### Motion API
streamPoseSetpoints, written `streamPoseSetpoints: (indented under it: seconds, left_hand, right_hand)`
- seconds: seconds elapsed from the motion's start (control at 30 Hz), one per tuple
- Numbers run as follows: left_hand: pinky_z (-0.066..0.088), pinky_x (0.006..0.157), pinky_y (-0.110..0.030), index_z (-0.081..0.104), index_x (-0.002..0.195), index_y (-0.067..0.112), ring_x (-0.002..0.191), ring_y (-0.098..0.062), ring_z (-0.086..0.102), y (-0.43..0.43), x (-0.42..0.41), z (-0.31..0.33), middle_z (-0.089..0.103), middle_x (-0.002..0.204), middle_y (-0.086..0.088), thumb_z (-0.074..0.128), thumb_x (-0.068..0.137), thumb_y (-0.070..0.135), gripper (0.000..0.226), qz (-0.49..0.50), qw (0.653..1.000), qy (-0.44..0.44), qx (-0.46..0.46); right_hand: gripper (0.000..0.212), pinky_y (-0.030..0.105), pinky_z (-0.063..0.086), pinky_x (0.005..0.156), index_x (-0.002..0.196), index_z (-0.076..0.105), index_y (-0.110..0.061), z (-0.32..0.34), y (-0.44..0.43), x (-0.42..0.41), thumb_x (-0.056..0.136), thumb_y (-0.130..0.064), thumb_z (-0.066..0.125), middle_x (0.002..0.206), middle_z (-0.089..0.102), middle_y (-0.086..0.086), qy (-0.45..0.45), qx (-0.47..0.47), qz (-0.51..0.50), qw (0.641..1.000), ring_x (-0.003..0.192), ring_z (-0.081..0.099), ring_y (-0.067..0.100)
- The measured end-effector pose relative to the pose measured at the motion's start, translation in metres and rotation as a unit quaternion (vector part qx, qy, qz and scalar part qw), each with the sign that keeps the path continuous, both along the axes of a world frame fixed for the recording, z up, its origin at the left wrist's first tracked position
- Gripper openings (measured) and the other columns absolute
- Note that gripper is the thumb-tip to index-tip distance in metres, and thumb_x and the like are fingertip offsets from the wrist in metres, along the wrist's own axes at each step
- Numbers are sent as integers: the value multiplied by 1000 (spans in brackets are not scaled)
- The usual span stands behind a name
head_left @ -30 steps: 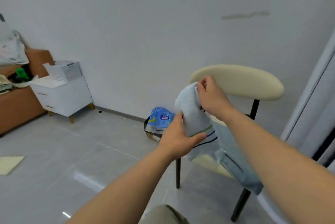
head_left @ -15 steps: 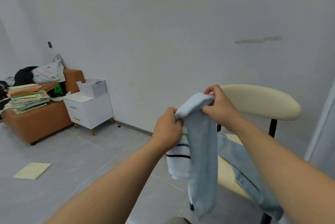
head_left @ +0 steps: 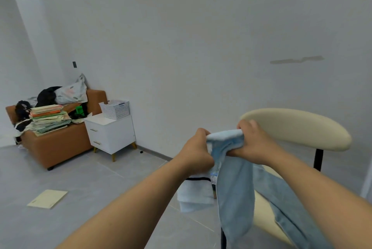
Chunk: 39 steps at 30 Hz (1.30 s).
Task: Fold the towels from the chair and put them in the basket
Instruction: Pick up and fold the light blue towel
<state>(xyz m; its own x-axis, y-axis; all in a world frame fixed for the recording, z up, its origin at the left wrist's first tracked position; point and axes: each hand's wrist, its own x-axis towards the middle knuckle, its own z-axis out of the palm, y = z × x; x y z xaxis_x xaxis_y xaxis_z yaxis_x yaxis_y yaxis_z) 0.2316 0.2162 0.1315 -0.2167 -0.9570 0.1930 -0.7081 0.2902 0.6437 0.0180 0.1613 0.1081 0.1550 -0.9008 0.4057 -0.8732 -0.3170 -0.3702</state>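
A light blue towel [head_left: 234, 192] hangs in front of me, held up by its top edge. My left hand [head_left: 196, 154] grips the left end of that edge and my right hand [head_left: 254, 145] grips the right end, fists close together. A white part of the towel with a dark stripe [head_left: 194, 188] hangs below my left hand. The cream chair [head_left: 298, 128] stands behind the towel at the right, and another blue cloth [head_left: 285, 204] trails over its seat under my right forearm. The white perforated basket [head_left: 115, 108] sits on a white nightstand [head_left: 111, 134] at the far left.
An orange sofa [head_left: 58, 146] piled with books, clothes and a pillow stands left of the nightstand against the wall. A pale yellow folder [head_left: 47, 198] lies on the grey tiled floor. A curtain edge shows at the far right.
My hands have lifted the towel off the chair so it now hangs by its top edge. My left hand moved up from the striped part to the top. The view has swung left.
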Motion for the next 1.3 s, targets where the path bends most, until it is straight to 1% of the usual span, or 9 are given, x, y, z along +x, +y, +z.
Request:
streamPoseSetpoints:
  seconds: [0.23, 0.5, 0.6, 0.7, 0.83, 0.93, 1.07, 1.2, 1.3]
  left_hand:
    - [49, 70, -33, 48, 122, 18, 99, -25, 56, 0, 4, 17, 57, 117, -9, 35, 88, 2, 39, 14, 999, -46, -1]
    - [48, 73, -40, 65, 92, 1, 86, -33, 60, -8, 6, 26, 67, 91, -16, 45, 94, 17, 25, 96, 992, 51, -58]
    - [52, 66, -47, 61, 89, 1, 76, -28, 62, -7, 4, 28, 65, 86, -16, 62, 83, 32, 32, 68, 968, 238, 48]
    - [57, 65, -42, 61, 108, 3, 77, -34, 67, -4, 2, 35, 66, 100, -23, 67, 79, 0, 29, 34, 907, 390, 156]
    - [58, 58, -38, 43, 127, 24, 77, -30, 62, -7, 4, 37, 53, 114, -17, 60, 86, -9, 55, 51, 880, 451, 141]
    - [56, 57, -35, 61, 102, 19, 64, -25, 60, -10, 7, 33, 59, 105, -18, 56, 90, -9, 30, 38, 891, 436, 118]
    - [58, 59, -31, 69, 86, 8, 66, -24, 63, -16, 8, 29, 65, 91, -17, 44, 92, -14, 33, 77, 887, 449, 77]
    - [58, 57, -30, 68, 89, 5, 67, -25, 62, -24, 14, 24, 64, 93, -16, 40, 92, -16, 35, 114, 857, 497, 76]
    - [55, 54, -28, 65, 81, 7, 65, -24, 59, -31, 18, 20, 63, 88, -13, 37, 90, -16, 38, 145, 833, 528, 79]
  right_hand:
    - [31, 37, 39, 72, 93, 49, -16, -3, -8, -13, 88, -38, 71, 100, 41, 4, -26, 11, -32, 999, 87, 49, 27]
    - [27, 31, 35, 56, 97, 49, -13, 7, -3, -9, 79, 7, 45, 85, 55, 5, -172, 19, -31, 984, 79, 52, 28]
    - [37, 36, 44, 66, 108, 45, -17, 5, -4, -7, 78, 4, 46, 100, 55, 7, -236, 32, -40, 970, 89, 55, 26]
    - [33, 35, 40, 62, 103, 40, -19, -2, -7, -9, 78, -1, 54, 101, 50, 5, -267, 24, -61, 962, 85, 51, 22]
    - [21, 30, 36, 59, 89, 56, -16, -11, -6, -7, 83, 3, 47, 88, 56, 2, -298, 28, -50, 953, 76, 48, 23]
    - [32, 34, 54, 78, 83, 71, -20, -15, -3, -6, 86, 1, 47, 93, 69, -3, -316, 58, -49, 946, 89, 63, 23]
    - [28, 31, 41, 79, 94, 76, -12, -9, 3, -5, 96, -14, 48, 104, 70, 8, -185, 86, 9, 979, 98, 59, 20]
    - [73, 31, 41, 83, 105, 67, -28, -10, 14, -9, 69, -90, 51, 106, 50, -6, -88, 143, 87, 982, 92, 49, 9]
    - [42, 30, 38, 97, 116, 58, -34, -18, 8, -13, 86, -63, 63, 126, 39, -8, 36, 131, 77, 988, 111, 46, 11]
